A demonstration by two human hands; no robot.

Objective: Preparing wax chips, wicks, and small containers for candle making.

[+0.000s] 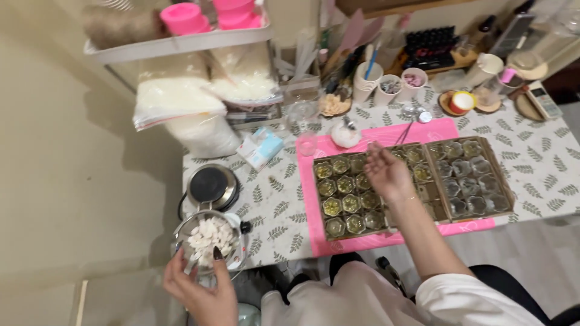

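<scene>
My left hand (202, 288) grips a small metal pot (208, 240) at the near left corner of the worktop (544, 157), fingers wrapped round its near side; the pot is heaped with pale, chunky white pieces (209, 235). Just behind it sits a round black hotplate (211, 186) with a shiny rim. My right hand (386, 172) hovers open and holds nothing, fingers loosely spread, palm turned a little upward, above a cardboard tray (320, 226) of small glass jars (344, 184) that look yellowish green inside. A second cardboard tray (504, 190) touches the first on its right side and carries more jars, these seeming clear, though the blur makes that hard to judge. Both trays rest on a pink mat (305, 181) spread over the leaf-patterned cloth. Behind the mat stand a clear glass (302, 115), a small blue and white box (260, 148) and white cups (368, 81) with tools in them. To the far left, bags of white flakes (178, 105) are stacked below a white shelf (181, 43) bearing pink moulds (184, 18).
</scene>
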